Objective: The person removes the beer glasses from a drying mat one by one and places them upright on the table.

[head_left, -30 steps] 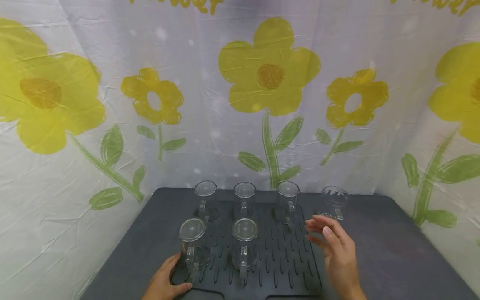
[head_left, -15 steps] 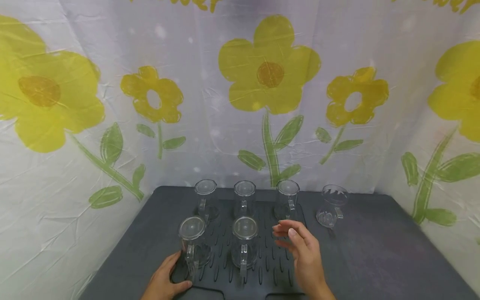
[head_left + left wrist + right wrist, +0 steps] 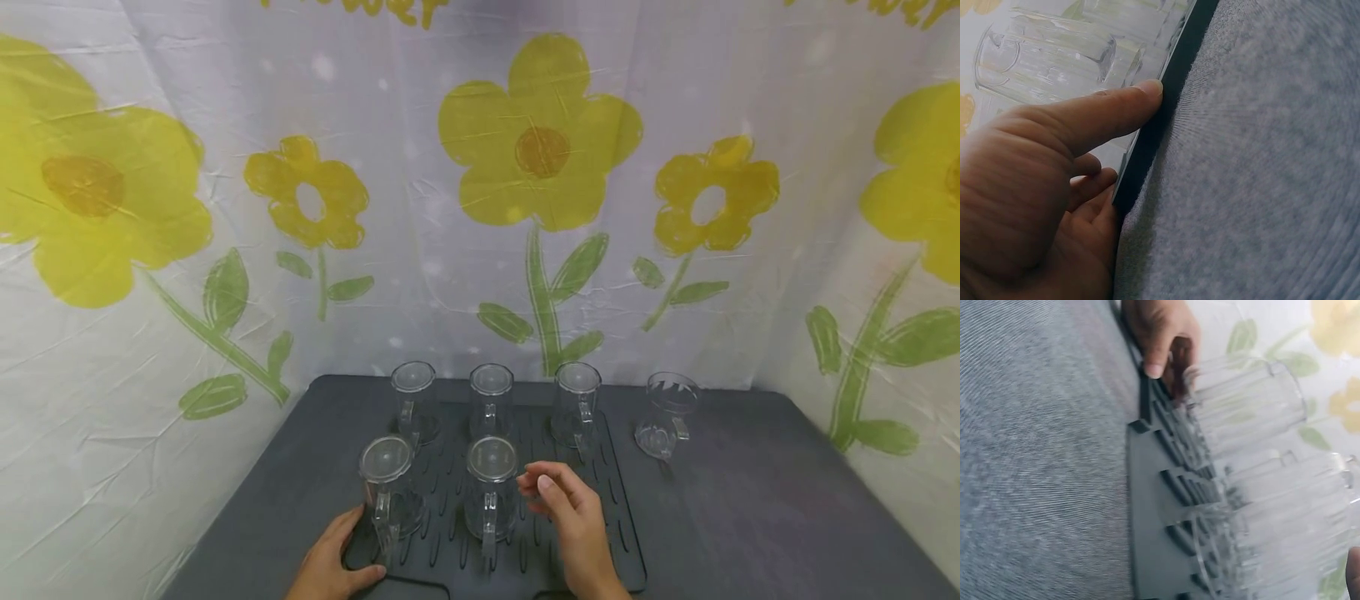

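Upside down on a dark ridged drying mat (image 3: 624,552) stand several clear glass mugs, handles turned towards me. My left hand (image 3: 330,558) grips the mat's near left corner, thumb on the front edge and fingers along the left side; the left wrist view shows the thumb against the mat's edge (image 3: 1169,94). Beside that hand is the front left mug (image 3: 385,483). My right hand (image 3: 573,525) holds nothing, its fingers loosely bent just right of the front middle mug (image 3: 491,492). Only a right fingertip (image 3: 1354,575) shows in the right wrist view.
Three inverted mugs form the back row: left (image 3: 415,404), middle (image 3: 491,408) and right (image 3: 577,408). Right of the mat, one glass mug (image 3: 667,417) stands upright on the dark tabletop (image 3: 750,500). A flower-printed cloth (image 3: 420,250) encloses the back and sides.
My right hand has moved left and slightly nearer, from beside the upright mug to beside the front middle mug. My left hand and the mugs have stayed put.
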